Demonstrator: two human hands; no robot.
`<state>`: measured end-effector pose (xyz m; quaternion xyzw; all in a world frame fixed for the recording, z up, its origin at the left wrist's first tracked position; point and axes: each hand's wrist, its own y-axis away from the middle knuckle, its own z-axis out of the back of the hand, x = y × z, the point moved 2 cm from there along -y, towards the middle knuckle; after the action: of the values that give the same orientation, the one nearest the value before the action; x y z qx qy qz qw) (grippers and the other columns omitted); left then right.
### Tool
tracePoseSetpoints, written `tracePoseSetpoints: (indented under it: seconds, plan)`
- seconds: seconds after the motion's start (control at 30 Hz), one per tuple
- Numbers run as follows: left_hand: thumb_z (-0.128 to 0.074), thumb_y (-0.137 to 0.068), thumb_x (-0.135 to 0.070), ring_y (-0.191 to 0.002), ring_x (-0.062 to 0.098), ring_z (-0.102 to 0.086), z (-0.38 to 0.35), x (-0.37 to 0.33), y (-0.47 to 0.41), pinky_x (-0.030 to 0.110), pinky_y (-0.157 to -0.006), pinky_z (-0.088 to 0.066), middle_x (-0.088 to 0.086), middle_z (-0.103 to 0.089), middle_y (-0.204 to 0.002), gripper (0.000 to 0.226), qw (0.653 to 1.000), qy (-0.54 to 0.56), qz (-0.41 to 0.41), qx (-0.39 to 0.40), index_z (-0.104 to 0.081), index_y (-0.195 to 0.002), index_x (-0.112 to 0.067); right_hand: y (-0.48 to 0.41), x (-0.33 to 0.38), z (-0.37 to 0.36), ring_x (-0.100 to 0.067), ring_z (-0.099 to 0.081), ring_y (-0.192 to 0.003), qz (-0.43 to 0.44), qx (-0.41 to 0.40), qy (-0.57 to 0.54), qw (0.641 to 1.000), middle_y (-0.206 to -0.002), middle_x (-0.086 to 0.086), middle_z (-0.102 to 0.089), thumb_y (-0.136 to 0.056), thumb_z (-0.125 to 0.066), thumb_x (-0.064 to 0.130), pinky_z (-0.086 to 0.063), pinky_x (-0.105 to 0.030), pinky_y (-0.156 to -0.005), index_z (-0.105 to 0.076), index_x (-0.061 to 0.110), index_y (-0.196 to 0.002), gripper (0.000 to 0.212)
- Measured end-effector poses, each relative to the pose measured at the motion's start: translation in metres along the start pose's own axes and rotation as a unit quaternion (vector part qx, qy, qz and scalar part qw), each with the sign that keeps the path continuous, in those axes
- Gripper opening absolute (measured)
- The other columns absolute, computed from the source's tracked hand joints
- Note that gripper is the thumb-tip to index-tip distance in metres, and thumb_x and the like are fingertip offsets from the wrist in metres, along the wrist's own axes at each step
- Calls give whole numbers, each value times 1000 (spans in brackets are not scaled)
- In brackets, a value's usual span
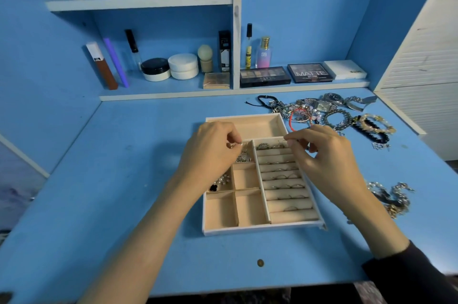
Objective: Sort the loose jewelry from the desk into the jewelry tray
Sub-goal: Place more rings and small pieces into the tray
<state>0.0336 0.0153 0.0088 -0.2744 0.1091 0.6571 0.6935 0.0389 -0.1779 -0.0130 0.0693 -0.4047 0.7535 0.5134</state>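
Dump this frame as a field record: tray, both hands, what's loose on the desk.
tray: on the desk; rings in the rolls; long back compartment empty
left hand: pinches a small silver piece over the upper-left small compartment
right hand: fingertips pinched above the rolls; held item too small to tell
loose: pile of bracelets and watches beyond the tray's right corner; second heap right of tray

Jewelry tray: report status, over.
Left hand pinches silver piece over tray. Right hand curled at ring rows, hold unclear. Loose pile on desk, nothing blocking.
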Motion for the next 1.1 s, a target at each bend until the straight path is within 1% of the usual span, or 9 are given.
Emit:
tracePoseSetpoints:
  seconds: [0.13, 0.23, 0.37, 0.47, 0.57, 0.7, 0.87, 1.03, 1.1]
  plan:
    - [-65, -82, -27, -83, 7, -41, -7, 0, 1, 21, -67, -32, -11, -54, -82, 9, 997, -68, -31, 21, -71, -88, -25, 0, -5, 2, -17, -49, -67, 2, 3, 7, 1000, -68, -5, -60, -83, -64, 8, -42, -32, -59, -73, 10, -87, 10]
    - [-67, -81, -28, -83, 6, -49, -9, -3, -1, 18, -65, -34, -12, -57, -80, 13, 998, -45, -35, 21, -71, -93, -25, 1, -6, 3, -15, -49, -67, 1, 1, 15, 1000, -68, -3, -60, -83, -64, 9, -43, -31, -59, -73, 11, -87, 10]
    - [-65, -82, -37, -69, 1, -51, -11, -7, -5, 12, -54, -31, -12, -59, -71, 16, 999, -1, -9, 31, -72, -85, -24, 5, -8, 7, -11, -47, -65, -5, -6, 16, 1000, -66, 2, -56, -83, -64, 9, -37, -20, -59, -73, 12, -86, 10]
    - [-65, -80, -43, -66, 3, -53, -16, -8, -9, 17, -52, -34, -11, -61, -69, 23, 998, 4, 15, 61, -71, -79, -22, 6, -10, 10, -12, -46, -65, -13, -5, 19, 1000, -65, 4, -54, -83, -64, 7, -36, -18, -59, -73, 12, -86, 11]
    - [-66, -80, -40, -67, 6, -55, -20, -8, -13, 22, -58, -39, -12, -60, -68, 23, 995, 29, 34, 84, -71, -77, -18, 7, -14, 11, -15, -48, -66, -24, -2, 22, 999, -67, 0, -57, -83, -63, 8, -39, -27, -60, -73, 11, -88, 12]
    - [-66, -81, -36, -70, 11, -58, -20, -10, -15, 23, -60, -43, -8, -61, -70, 21, 994, 37, 38, 90, -69, -73, -17, 9, -19, 16, -13, -47, -64, -33, -6, 20, 999, -67, -1, -58, -83, -63, 8, -36, -21, -57, -73, 11, -87, 11]
    - [-63, -84, -30, -67, 4, -54, -16, -9, -13, 17, -55, -37, -11, -60, -69, 19, 995, 39, 51, 75, -68, -73, -15, 11, -24, 20, -15, -48, -66, -48, -2, 28, 998, -68, -3, -60, -84, -62, 9, -38, -26, -56, -73, 12, -89, 12]
    - [-59, -85, -26, -66, 10, -57, -13, -10, -8, 16, -51, -35, -11, -57, -62, 22, 998, -30, 30, 47, -69, -73, -10, 14, -28, 28, -11, -47, -65, -60, -1, 32, 998, -69, -3, -59, -85, -61, 11, -35, -18, -56, -73, 11, -90, 12]
    - [-59, -86, -26, -64, 4, -54, -12, -12, -8, 13, -51, -35, -11, -58, -65, 21, 999, -10, 26, 36, -67, -73, -12, 16, -31, 32, -13, -47, -65, -69, -3, 37, 997, -69, -2, -58, -85, -61, 11, -34, -16, -57, -73, 12, -89, 12]
